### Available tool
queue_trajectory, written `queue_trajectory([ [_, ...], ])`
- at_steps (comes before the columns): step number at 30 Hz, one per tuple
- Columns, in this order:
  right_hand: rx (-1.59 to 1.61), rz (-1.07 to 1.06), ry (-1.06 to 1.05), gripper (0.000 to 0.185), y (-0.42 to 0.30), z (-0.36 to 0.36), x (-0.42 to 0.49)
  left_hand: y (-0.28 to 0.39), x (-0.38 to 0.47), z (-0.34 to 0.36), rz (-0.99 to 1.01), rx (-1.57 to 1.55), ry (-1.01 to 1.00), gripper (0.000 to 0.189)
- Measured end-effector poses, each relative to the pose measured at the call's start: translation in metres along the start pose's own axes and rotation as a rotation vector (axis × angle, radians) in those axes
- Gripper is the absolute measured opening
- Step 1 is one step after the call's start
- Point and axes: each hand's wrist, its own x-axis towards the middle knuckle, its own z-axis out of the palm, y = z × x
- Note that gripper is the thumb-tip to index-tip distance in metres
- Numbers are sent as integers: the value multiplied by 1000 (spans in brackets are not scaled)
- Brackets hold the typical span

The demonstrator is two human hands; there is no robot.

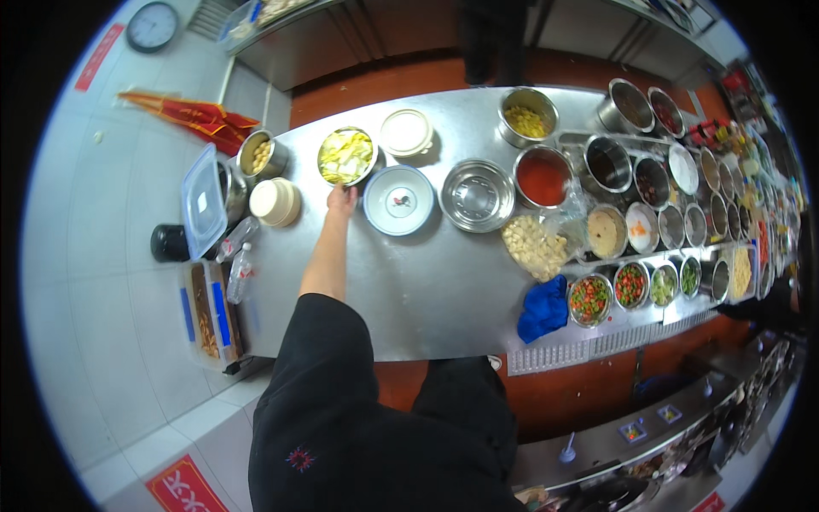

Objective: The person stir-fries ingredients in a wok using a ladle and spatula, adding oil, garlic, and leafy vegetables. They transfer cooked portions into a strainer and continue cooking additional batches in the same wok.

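My left hand reaches across the steel table to the near rim of a metal bowl of chopped cabbage; its fingers touch the rim or lie just beside it, too small to tell. Right of the hand is a white bowl with a rooster picture. Beyond that bowl stands a stack of lidded pale containers. An empty-looking steel basin sits farther right, next to a pot of red sauce. My right hand is out of view.
At left are stacked cream bowls, a pot of round pale pieces, plastic bottles and a tilted plastic lid. At right are a bag of pale chunks, a blue cloth and several ingredient pots. A person stands across the table.
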Motion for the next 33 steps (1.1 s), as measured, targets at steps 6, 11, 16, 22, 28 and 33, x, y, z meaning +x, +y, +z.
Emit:
queue_trajectory([
  [6,265,-45,90,24,13,-57,24,20,39,24,653,1171,-367,30],
  [11,420,-87,211,20,25,-59,24,7,-39,89,826,880,-256,31],
  [16,110,-91,267,11,-7,-99,-7,-51,-172,136,1027,800,-413,32],
  [22,7,-372,238,7,-58,-152,97,-134,-316,198,1079,746,-819,34],
  [28,381,-212,338,45,-42,-118,164,-295,-470,246,1105,1456,-1179,39],
  [33,117,-195,131,49,-23,-141,41,-467,-606,206,-616,712,-1650,46],
])
